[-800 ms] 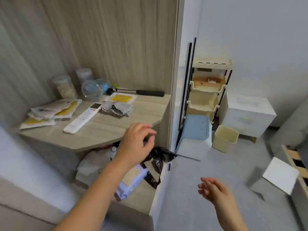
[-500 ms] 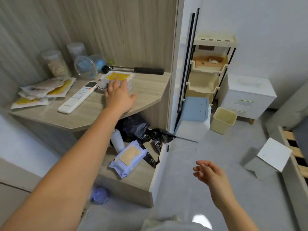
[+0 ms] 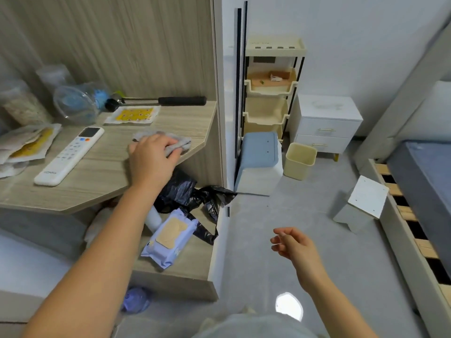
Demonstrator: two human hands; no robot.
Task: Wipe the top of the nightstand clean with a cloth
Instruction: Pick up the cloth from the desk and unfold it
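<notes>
A crumpled grey cloth (image 3: 180,142) lies near the right front corner of a light wooden shelf top (image 3: 102,172) on the left. My left hand (image 3: 152,157) rests on the cloth, fingers curled over it, gripping it against the wood. My right hand (image 3: 294,245) hangs over the grey floor lower right, fingers loosely apart and holding nothing. A white two-drawer nightstand (image 3: 327,123) stands against the far wall, well beyond both hands.
On the shelf top: a white remote (image 3: 69,156), paper packets (image 3: 26,142), a yellow sachet (image 3: 133,114), a hammer (image 3: 158,101), jars. Below lie a wet-wipe pack (image 3: 169,237) and black bags (image 3: 185,191). A cream rack (image 3: 268,93), bin (image 3: 300,161), blue stool (image 3: 258,152) and bed (image 3: 424,191) stand right.
My left hand has reached up onto the shelf, closed over the grey cloth and dragged it rightward toward the front corner. My right hand stays low over the floor.
</notes>
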